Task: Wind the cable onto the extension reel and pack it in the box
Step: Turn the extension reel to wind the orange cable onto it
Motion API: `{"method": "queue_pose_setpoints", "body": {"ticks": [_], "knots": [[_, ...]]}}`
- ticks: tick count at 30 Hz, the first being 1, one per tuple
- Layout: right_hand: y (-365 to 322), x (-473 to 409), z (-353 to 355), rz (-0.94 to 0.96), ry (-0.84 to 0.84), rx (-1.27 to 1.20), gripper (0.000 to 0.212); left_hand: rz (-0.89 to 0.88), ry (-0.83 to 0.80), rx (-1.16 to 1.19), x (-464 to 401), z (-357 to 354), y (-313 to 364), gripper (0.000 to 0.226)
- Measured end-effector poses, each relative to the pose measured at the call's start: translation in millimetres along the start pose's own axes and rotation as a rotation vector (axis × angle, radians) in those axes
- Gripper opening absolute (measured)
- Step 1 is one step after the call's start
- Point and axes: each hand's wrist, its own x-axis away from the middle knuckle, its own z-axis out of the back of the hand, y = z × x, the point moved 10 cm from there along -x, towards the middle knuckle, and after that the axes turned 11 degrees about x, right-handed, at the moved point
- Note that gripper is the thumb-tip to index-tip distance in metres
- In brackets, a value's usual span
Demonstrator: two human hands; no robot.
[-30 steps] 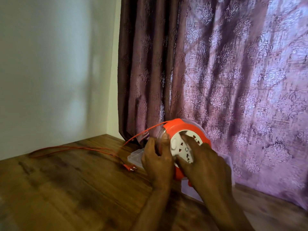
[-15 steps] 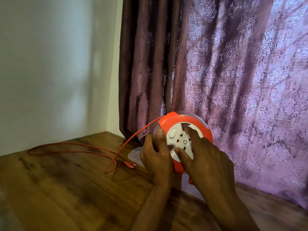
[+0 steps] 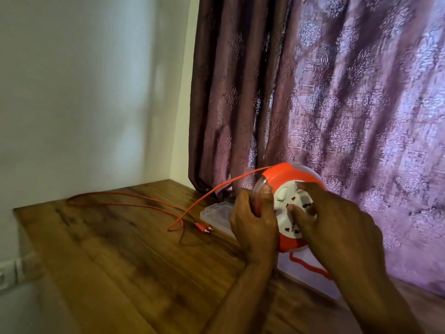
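Head view: a person's left hand [image 3: 255, 222] grips the rim of an orange extension reel [image 3: 286, 179], fingers [image 3: 266, 191] curled around its edge, while the right hand [image 3: 337, 227] presses fingertips onto the white socket face [image 3: 286, 203]. Left of the fingers, the orange cable [image 3: 212, 191] trails across the wooden desk [image 3: 120, 249] to its plug [image 3: 203, 228], near a clear plastic box [image 3: 216, 210].

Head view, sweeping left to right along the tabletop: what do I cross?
White wall socket strip → loop of loose orange cable → orange two-pin plug → left hand gripping the reel rim → round orange-and-white extension reel → right hand on its white socket face.
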Motion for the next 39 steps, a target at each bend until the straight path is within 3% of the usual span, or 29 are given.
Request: {"method": "queue_pose_setpoints", "body": {"ticks": [2, 5, 9, 14, 17, 23, 31, 39], "knots": [[0, 0, -6, 0.061, -0.077, 0.007, 0.044, -0.008, -0.011, -0.015, 2, -2, 1, 0.047], [-6, 2, -22, 0.157, -0.204, 0.004, 0.063, 0.007, 0.023, 0.000, -2, 3, -3, 0.052], [-20, 3, -25, 0.254, -0.196, -0.095, 0.066, 0.075, 0.068, 0.051, -8, 12, -12, 0.059], [-27, 3, -28, 0.371, -0.208, -0.126, 0.075, 0.129, 0.079, 0.061, -12, 15, -18, 0.050], [-30, 5, -29, 0.424, -0.207, -0.124, 0.070, 0.087, 0.058, 0.034, -10, 12, -14, 0.053], [-30, 7, -34, 0.426, -0.235, -0.019, 0.062, 0.064, 0.030, 0.026, -10, 9, -10, 0.049], [-29, 7, -30, 0.390, -0.214, -0.054, 0.057, 0.065, -0.005, 0.035, -10, 6, -8, 0.045], [-13, 0, -38, 0.212, -0.166, -0.042, 0.055, 0.072, 0.011, 0.003, -9, 7, -11, 0.057]]}}
